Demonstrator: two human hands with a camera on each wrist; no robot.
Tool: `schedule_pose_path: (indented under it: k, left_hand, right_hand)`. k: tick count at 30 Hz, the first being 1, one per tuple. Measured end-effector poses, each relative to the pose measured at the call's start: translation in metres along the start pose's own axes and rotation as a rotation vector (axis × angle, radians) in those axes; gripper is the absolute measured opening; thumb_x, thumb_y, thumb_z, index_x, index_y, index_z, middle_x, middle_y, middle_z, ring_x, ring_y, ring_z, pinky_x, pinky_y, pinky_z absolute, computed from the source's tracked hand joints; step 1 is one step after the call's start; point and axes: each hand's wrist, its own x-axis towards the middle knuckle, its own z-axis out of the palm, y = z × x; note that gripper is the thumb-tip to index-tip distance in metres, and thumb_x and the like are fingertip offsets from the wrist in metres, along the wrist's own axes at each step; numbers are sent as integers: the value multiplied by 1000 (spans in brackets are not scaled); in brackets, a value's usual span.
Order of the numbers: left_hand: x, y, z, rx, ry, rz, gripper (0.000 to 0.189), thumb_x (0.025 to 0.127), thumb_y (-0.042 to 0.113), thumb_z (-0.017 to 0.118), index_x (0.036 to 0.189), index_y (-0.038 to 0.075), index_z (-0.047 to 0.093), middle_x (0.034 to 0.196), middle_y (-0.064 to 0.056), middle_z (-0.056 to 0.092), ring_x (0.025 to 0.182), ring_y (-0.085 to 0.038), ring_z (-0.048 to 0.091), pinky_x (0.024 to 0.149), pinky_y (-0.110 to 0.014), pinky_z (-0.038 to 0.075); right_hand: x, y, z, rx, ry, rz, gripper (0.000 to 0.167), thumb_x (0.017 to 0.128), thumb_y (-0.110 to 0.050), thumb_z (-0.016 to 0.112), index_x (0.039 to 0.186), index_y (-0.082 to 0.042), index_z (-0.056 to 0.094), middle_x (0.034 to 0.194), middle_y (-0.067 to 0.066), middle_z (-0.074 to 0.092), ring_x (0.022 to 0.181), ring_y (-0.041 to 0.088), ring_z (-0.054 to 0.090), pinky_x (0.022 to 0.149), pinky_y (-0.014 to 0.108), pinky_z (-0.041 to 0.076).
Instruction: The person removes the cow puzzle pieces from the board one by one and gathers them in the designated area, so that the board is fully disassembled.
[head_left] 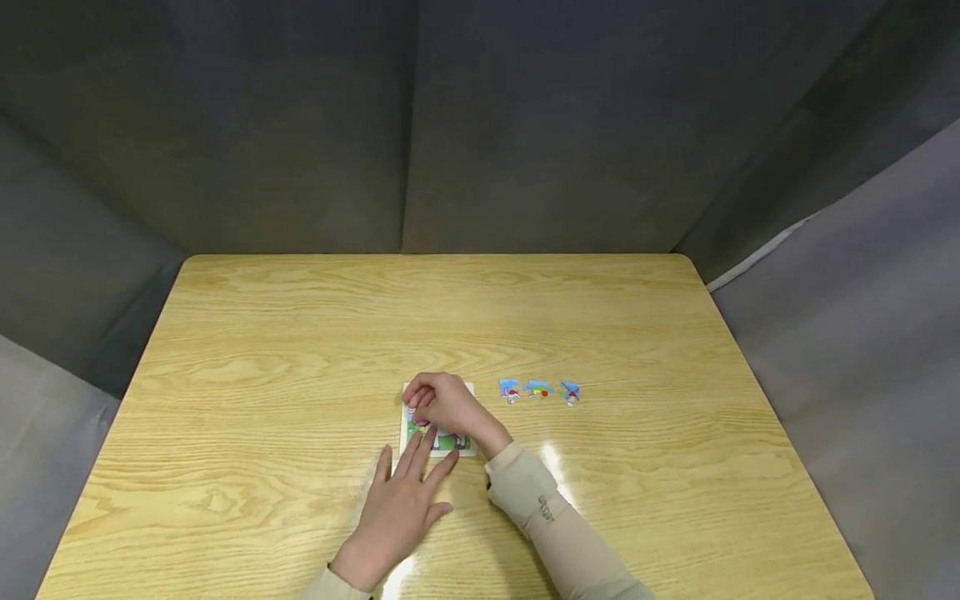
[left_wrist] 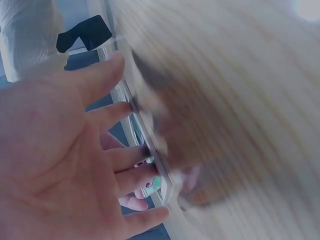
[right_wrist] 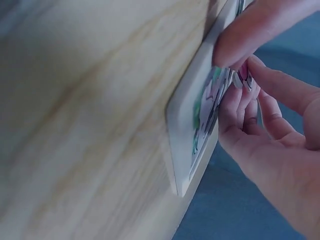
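Observation:
A square jigsaw board (right_wrist: 176, 145) with a pale raised border lies flat on the table, and a colourful picture with green and white parts shows inside it. Bent over the board's upper left is my right hand (head_left: 450, 407). Between its thumb and fingers it pinches a small puzzle piece (right_wrist: 244, 76) with pink on it, close over the board. My left hand (head_left: 401, 508) lies with fingers spread and straight, its fingertips on the board's near edge. Both hands cover much of the picture in the head view.
Three loose puzzle pieces lie in a row right of the board: one (head_left: 508, 390) nearest it, a middle one (head_left: 539, 389) and a far one (head_left: 571, 393). The wooden table (head_left: 300, 333) is bordered by dark grey curtains (head_left: 300, 125) at the back and sides.

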Motion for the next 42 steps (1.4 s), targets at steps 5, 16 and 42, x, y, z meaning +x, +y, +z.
schedule_pose_path:
  k: [5,16,42]
  left_hand:
    - [0,1,-2,-15,-3,2,62,89,42,66,144,18,51,155,-21,31,140,-38,32,104,-68,29]
    - [0,2,-6,-32,-23,-10,63,89,40,67,145,17,50,155,-21,30,141,-39,30,105,-68,29]
    - [1,2,-2,-13,-22,-23,66,88,39,68,147,18,47,157,-21,27,143,-39,27,105,-66,30]
  right_hand:
    - [-3,1,-2,22,-14,19,19,82,11,71,98,0,69,88,9,67,75,13,61,68,20,52]
    - [-7,4,-3,-17,-21,-43,16,81,9,74,93,-1,71,85,6,68,75,11,63,69,20,53]
    - [-64,41,-71,-32,149,-27,13,86,7,69,97,0,69,83,10,68,69,28,66,63,27,53]
